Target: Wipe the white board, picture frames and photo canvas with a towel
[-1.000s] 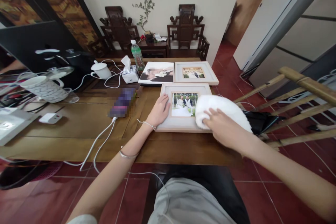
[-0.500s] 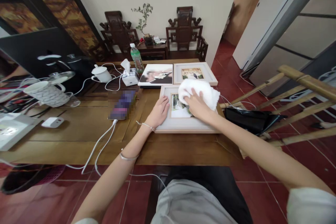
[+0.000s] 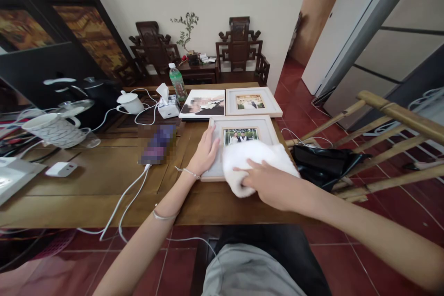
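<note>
Fingers (image 3: 252,172) of right hand (image 3: 272,187) grasp white cloth (image 3: 256,151) directly beneath them, long axis roughly left-right, across near part of 1 framed photo (image 3: 215,164). Left hand (image 3: 204,153), unclenched, rests at frame's left side, farther from cloth.

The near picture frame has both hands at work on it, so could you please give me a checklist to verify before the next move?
1. Left hand resting on the left side of the near picture frame: ok.
2. Right hand on the white cloth: ok.
3. White cloth within the near picture frame's edges: not ok, it overhangs the near edge.
4. Green bottle upright and capped: ok.
5. Near picture frame's surface free of dust: cannot tell, too fine to see.
</note>
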Motion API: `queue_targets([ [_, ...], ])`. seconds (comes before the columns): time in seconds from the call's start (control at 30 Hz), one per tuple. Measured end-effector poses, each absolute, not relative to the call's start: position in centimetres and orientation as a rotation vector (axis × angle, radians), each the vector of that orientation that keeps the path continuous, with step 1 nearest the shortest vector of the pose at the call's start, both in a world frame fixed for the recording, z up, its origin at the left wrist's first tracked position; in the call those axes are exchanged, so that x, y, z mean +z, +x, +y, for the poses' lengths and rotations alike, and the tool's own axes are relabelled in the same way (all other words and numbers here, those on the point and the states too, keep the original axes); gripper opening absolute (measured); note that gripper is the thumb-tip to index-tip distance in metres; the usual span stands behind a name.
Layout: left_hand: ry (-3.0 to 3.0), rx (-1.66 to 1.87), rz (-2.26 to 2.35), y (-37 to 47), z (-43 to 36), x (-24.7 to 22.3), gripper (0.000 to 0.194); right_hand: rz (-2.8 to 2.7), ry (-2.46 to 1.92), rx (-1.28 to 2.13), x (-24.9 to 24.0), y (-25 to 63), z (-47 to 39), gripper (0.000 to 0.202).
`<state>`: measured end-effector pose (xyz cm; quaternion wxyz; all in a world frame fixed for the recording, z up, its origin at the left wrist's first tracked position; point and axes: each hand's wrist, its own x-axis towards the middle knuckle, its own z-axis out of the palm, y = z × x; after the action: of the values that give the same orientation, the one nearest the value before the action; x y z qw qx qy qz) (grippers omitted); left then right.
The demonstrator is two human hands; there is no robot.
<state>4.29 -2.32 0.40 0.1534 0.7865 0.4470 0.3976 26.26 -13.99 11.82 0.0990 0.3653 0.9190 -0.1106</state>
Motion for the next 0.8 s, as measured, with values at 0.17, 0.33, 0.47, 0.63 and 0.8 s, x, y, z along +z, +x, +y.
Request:
queue_targets([
  [0.17,2.160,1.149,1.409,4.4,-2.0,-0.1,0.056,2.561,1.452,-0.297,11.5,31.5,-18.1,0.056],
  [0.33,1.431,1.145,1.532,4.7,-2.5,1.4,0.057,2.617,1.516,-0.252,8.0,34.3,-18.3,0.054],
  [0.47,0.857,0.861,1.356,4.9,-3.8,3.4,0.024,2.832,1.464,-0.280,6.9,35.4,-18.7,0.049],
  [0.63,0.665,0.981,1.364,4.7,-5.8,4.5,0.024,3.080,1.524,-0.204,6.2,38.3,-19.4,0.034],
  [0.8,0.485,0.968,1.315,2.4,-7.1,7.0,0.031,3.148,1.704,-0.022,4.8,41.2,-19.5,0.029],
])
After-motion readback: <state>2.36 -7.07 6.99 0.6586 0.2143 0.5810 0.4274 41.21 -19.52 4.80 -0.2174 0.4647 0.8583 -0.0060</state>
